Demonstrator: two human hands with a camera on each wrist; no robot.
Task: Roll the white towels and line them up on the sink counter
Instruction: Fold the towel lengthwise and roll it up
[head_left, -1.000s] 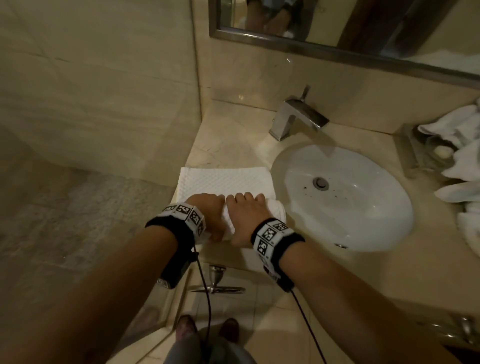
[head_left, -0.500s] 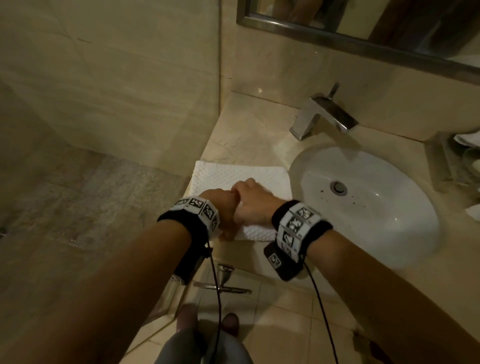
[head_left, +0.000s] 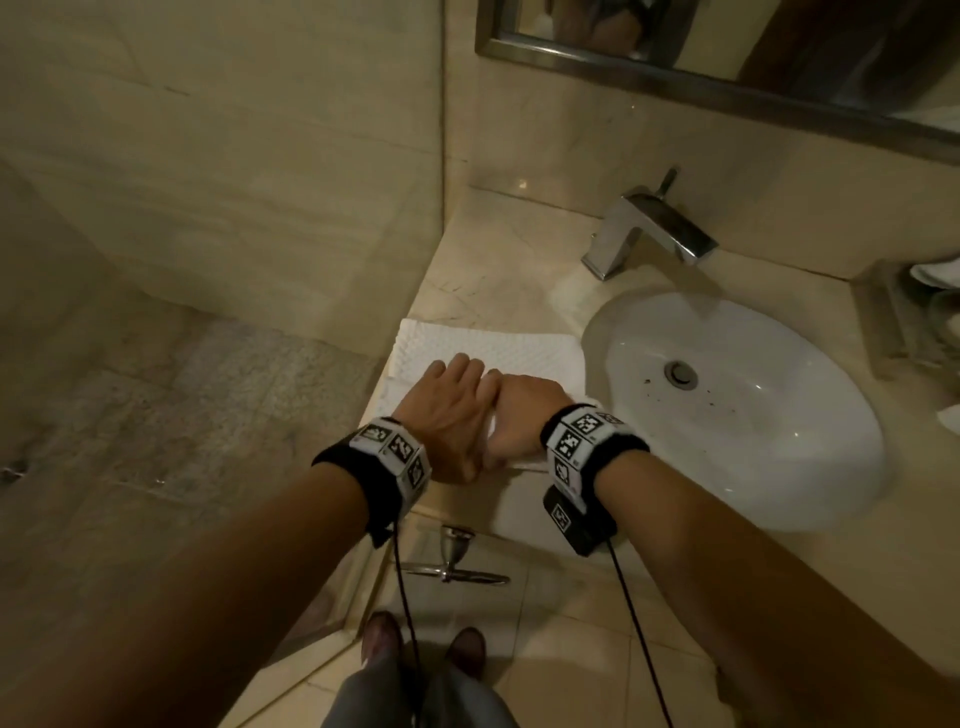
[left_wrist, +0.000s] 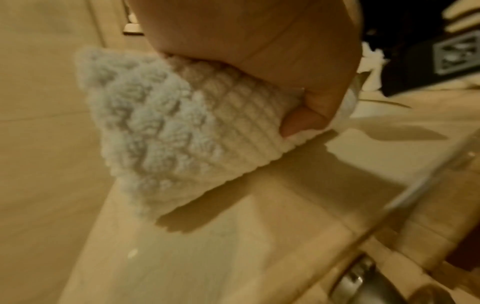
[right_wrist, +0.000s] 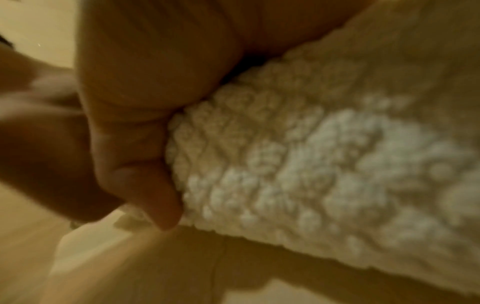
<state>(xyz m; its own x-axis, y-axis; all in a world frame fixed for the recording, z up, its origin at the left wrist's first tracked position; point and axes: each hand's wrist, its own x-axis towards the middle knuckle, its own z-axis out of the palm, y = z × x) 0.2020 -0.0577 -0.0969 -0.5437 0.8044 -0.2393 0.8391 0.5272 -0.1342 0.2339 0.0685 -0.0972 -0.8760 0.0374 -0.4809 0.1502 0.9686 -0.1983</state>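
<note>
Both hands side by side, left hand (head_left: 451, 415) and right hand (head_left: 524, 415), thumbs and fingers curled round the half-rolled white towel (head_left: 488, 349) on the worktop (head_left: 493, 270), left of the sink (head_left: 737, 410).

Towel (head_left: 488, 351) mid-frame on counter (head_left: 467, 280), left of sink (head_left: 737, 415); left hand (head_left: 447, 415) and right hand (head_left: 519, 415) on its near edge; faucet (head_left: 649, 228) above sink, mirror (head_left: 727, 67) upper right.

White towel (head_left: 498, 349) lies on beige counter (head_left: 483, 270).
</note>
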